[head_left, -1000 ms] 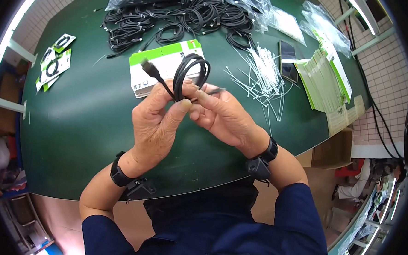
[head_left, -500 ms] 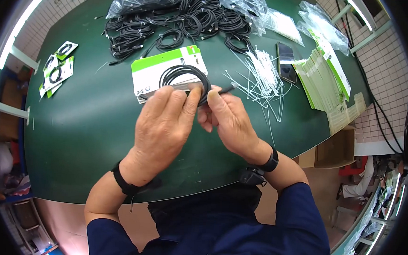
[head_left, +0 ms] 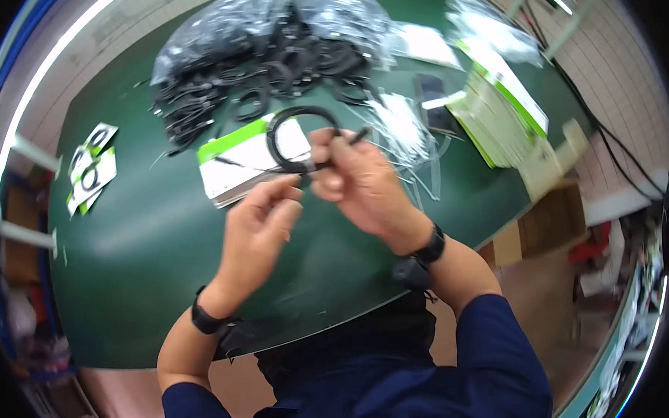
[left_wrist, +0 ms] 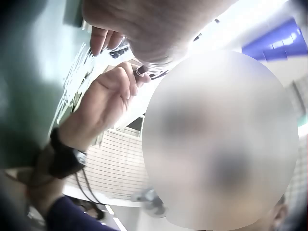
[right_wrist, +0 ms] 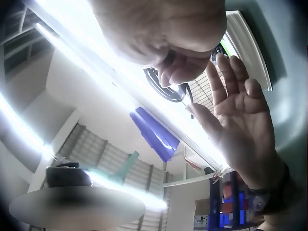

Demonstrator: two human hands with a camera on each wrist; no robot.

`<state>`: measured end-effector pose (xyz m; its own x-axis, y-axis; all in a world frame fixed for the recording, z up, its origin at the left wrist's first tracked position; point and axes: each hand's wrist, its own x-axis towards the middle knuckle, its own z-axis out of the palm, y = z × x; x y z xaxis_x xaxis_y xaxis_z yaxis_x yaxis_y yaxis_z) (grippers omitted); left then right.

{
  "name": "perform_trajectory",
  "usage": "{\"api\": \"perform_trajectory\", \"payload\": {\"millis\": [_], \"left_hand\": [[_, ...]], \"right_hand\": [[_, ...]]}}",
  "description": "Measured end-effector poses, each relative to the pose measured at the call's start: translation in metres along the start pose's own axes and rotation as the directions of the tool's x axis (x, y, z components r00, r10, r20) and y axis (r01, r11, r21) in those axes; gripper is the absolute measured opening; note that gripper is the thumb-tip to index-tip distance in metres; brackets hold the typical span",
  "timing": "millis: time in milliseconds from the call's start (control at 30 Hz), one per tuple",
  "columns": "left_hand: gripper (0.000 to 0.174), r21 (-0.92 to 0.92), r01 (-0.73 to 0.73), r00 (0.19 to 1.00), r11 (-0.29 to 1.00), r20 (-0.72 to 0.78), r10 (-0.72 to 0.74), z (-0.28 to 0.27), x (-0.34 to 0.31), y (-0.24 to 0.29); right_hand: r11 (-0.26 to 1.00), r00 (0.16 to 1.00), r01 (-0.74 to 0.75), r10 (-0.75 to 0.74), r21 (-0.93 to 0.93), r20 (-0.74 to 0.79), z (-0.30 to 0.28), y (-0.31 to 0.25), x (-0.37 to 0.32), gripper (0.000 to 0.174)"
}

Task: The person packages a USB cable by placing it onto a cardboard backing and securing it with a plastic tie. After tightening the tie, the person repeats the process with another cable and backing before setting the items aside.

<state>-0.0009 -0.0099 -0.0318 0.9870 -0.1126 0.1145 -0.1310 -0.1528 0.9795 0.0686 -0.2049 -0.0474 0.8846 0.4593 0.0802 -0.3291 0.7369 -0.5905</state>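
Note:
A black cable wound into a round coil (head_left: 272,141) is held up over the table by my right hand (head_left: 367,186), its thumb and fingers pinching the coil's right side. One cable end sticks out past those fingers, and another reaches left over the cards. Just below the coil is my left hand (head_left: 256,224), fingertips near its lower edge. In the right wrist view the fingers of that left hand (right_wrist: 245,115) look extended and apart, with nothing between them. Behind the coil lies a stack of white and green cards (head_left: 235,154).
Many coiled black cables (head_left: 192,118) and plastic bags (head_left: 223,29) fill the back. White cable ties (head_left: 403,129), a phone (head_left: 435,101) and a row of green-white cards (head_left: 499,104) are at right. Carded cables (head_left: 93,170) lie at left on the green table (head_left: 142,274).
The left hand has come off the coil and moved down beneath it, its fingers opening. The right hand keeps its grip on the coil. The head view has shifted and blurred.

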Motion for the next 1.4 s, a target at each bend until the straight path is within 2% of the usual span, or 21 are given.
{"api": "perform_trajectory", "payload": {"millis": [33, 100, 133, 200, 267, 300, 333, 367, 400, 500, 567, 600, 667, 767, 900, 933, 1000, 1067, 1167, 1300, 1400], "left_hand": [[0.033, -0.221, 0.091, 0.995, 0.971, 0.055, -0.080, -0.007, 0.009, -0.016], [0.042, -0.602, 0.073, 0.996, 0.795, -0.003, -0.093, -0.012, 0.014, -0.028], [0.043, -0.591, 0.068, 0.987, 0.804, -0.075, -0.139, -0.020, 0.013, -0.028], [0.044, -0.528, 0.021, 0.987, 0.849, -0.125, -0.102, -0.042, 0.013, -0.042], [0.043, -0.466, -0.011, 0.975, 0.885, -0.200, -0.093, -0.054, 0.019, -0.059], [0.045, -0.712, 0.066, 0.993, 0.699, 0.116, 0.025, -0.077, 0.023, -0.073], [0.049, -0.846, 0.247, 0.889, 0.473, 0.392, 0.237, -0.078, 0.041, -0.067], [0.049, -0.842, 0.262, 0.874, 0.473, 0.414, 0.253, -0.086, 0.044, -0.069], [0.049, -0.823, 0.258, 0.857, 0.506, 0.437, 0.274, -0.087, 0.048, -0.064], [0.050, -0.787, 0.253, 0.815, 0.563, 0.487, 0.314, -0.094, 0.051, -0.057], [0.068, -0.617, 0.156, 0.944, 0.771, 0.324, 0.069, -0.101, 0.044, -0.055], [0.078, -0.501, 0.132, 0.979, 0.855, 0.202, -0.033, -0.102, 0.043, -0.054], [0.077, -0.480, 0.123, 0.983, 0.869, 0.176, -0.043, -0.094, 0.042, -0.047], [0.076, -0.426, 0.104, 0.991, 0.899, 0.116, -0.059, -0.070, 0.037, -0.024], [0.063, -0.598, 0.063, 0.996, 0.799, 0.094, -0.009, -0.035, 0.021, 0.003], [0.061, -0.471, 0.045, 0.999, 0.881, 0.041, -0.029, -0.027, 0.019, 0.005], [0.058, -0.184, 0.027, 0.997, 0.982, -0.072, -0.041, -0.016, 0.019, 0.005], [0.056, -0.188, 0.064, 0.995, 0.980, -0.056, -0.076, -0.023, 0.020, -0.003], [0.051, -0.185, 0.143, 0.988, 0.972, -0.031, -0.152, -0.041, 0.020, -0.018], [0.044, -0.052, 0.191, 0.981, 0.980, 0.032, -0.189, -0.051, 0.026, -0.030], [0.037, 0.193, 0.155, 0.986, 0.969, -0.088, -0.140, -0.026, 0.020, -0.010]], "right_hand": [[0.998, 0.999, -0.047, 0.048, -0.031, 0.019, 0.001, 0.004, 0.001, 0.028], [0.981, 0.992, -0.125, 0.123, -0.150, -0.018, 0.014, 0.010, 0.004, 0.024], [0.980, 0.989, -0.149, 0.149, -0.130, -0.005, 0.011, 0.023, 0.008, 0.026], [0.966, 0.995, -0.095, 0.101, -0.240, 0.011, 0.012, 0.032, 0.009, 0.035], [0.978, 0.997, -0.071, 0.071, -0.198, -0.006, 0.002, 0.052, 0.015, 0.039], [0.987, 0.997, -0.073, 0.074, -0.144, -0.004, 0.000, 0.060, 0.017, 0.039], [0.983, 0.998, -0.059, 0.057, -0.172, -0.020, 0.003, 0.047, 0.011, 0.039], [0.978, 0.997, -0.083, 0.081, -0.193, -0.015, 0.008, 0.047, 0.010, 0.040], [0.978, 0.998, -0.064, 0.060, -0.197, -0.026, 0.008, 0.047, 0.011, 0.040], [0.949, 0.996, -0.001, 0.028, -0.314, 0.080, 0.000, 0.049, 0.018, 0.038], [0.928, 0.996, 0.020, 0.015, -0.371, 0.093, -0.002, 0.049, 0.020, 0.038], [0.906, 0.993, 0.034, 0.016, -0.422, 0.114, -0.002, 0.048, 0.021, 0.037], [0.879, 0.991, 0.050, 0.014, -0.475, 0.131, -0.002, 0.047, 0.023, 0.037], [0.906, 0.993, 0.021, 0.030, -0.423, 0.115, -0.003, 0.045, 0.027, 0.033], [0.895, 0.993, -0.020, 0.070, -0.445, 0.096, -0.007, 0.053, 0.031, 0.039], [0.893, 0.994, -0.018, 0.066, -0.449, 0.090, -0.007, 0.055, 0.031, 0.039], [0.809, 0.993, -0.001, 0.068, -0.588, 0.093, -0.005, 0.059, 0.029, 0.038], [0.759, 0.994, 0.009, 0.065, -0.651, 0.088, -0.005, 0.062, 0.030, 0.038], [0.611, 0.947, 0.116, 0.171, -0.783, 0.273, -0.008, 0.063, 0.036, 0.037], [0.532, 0.934, 0.117, 0.229, -0.839, 0.275, -0.001, 0.054, 0.027, 0.037], [0.505, 0.923, 0.138, 0.246, -0.852, 0.295, -0.006, 0.052, 0.026, 0.041]]}}
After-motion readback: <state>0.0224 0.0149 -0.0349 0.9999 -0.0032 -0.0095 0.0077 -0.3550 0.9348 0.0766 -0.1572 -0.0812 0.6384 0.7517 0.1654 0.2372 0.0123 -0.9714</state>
